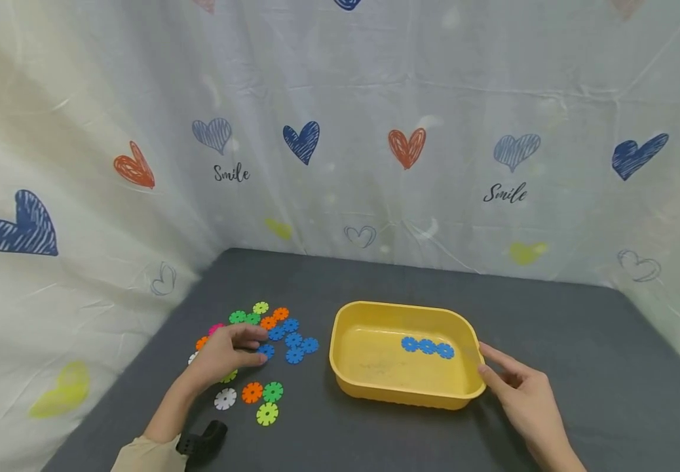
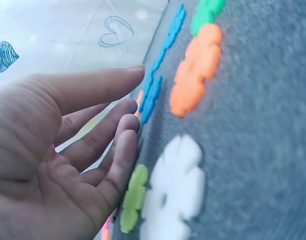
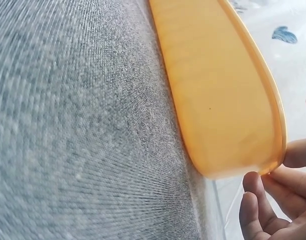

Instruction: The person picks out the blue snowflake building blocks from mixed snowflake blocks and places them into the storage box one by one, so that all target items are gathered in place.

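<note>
My left hand hovers over the scattered snowflake discs at the left, thumb and fingers apart. In the left wrist view nothing shows between thumb and fingers. Its fingertips are right by a blue snowflake disc, which the hand partly overlaps in the head view. At the other side, my right hand holds the right end of a yellow plastic basin by its rim, thumb and fingers at the edge. Inside the basin, three blue snowflake discs form a row, edges meeting.
More blue discs lie between my left hand and the basin. Green, orange, white and yellow-green discs are nearer the front. A curtain printed with hearts hangs behind the grey tabletop.
</note>
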Demonstrator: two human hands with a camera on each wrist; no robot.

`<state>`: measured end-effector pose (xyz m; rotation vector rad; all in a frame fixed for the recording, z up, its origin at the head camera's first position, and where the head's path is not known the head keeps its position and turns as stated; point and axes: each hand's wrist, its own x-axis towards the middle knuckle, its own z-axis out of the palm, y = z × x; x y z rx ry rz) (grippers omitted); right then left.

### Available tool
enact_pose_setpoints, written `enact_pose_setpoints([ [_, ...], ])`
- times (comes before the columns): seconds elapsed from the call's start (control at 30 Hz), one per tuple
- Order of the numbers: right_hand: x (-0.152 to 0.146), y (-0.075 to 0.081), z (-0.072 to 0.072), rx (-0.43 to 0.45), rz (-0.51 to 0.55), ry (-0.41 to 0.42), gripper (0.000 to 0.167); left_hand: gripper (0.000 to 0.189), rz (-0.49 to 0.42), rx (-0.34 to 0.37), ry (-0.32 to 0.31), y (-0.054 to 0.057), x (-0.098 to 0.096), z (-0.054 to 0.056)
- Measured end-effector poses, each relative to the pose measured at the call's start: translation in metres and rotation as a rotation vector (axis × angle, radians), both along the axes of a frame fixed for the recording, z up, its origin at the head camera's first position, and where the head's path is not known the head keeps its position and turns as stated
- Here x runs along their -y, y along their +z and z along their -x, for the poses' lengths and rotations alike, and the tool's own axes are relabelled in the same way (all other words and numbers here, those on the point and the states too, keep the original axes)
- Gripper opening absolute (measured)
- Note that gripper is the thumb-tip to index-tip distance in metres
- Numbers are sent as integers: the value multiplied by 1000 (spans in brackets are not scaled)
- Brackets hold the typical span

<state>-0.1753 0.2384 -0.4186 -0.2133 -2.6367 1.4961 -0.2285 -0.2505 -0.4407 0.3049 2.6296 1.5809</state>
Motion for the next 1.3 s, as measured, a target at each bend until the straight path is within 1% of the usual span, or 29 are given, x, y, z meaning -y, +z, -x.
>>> enact_pose_setpoints([
  [0.17, 0, 1, 0, 7, 3, -5, 51, 46, -23, 20, -16, -3, 3, 2],
  [0.3, 0, 1, 0, 8, 2, -7, 50, 44, -10, 18, -15, -3, 2, 2],
  [0.53, 1, 2, 2, -12, 1, 5, 48, 39, 27, 18, 9, 0, 1, 2],
  [0.63, 0, 2, 2, -8, 2, 3, 49, 38, 27, 17, 5, 1, -1, 1],
  [0.77, 0, 1, 0, 6, 6, 2, 50, 38, 30, 8, -19, 1, -1, 0],
  [0.87, 0, 1, -1, 12, 10, 4, 51, 37, 49, 0, -29, 1, -1, -1],
  [1.07, 0, 0, 0, 20, 4, 2, 51, 38, 65, -12, -30, 2, -2, -1],
  [1.3, -1, 0, 0, 39, 16, -1, 49, 41, 67, -43, -36, -1, -1, 1],
])
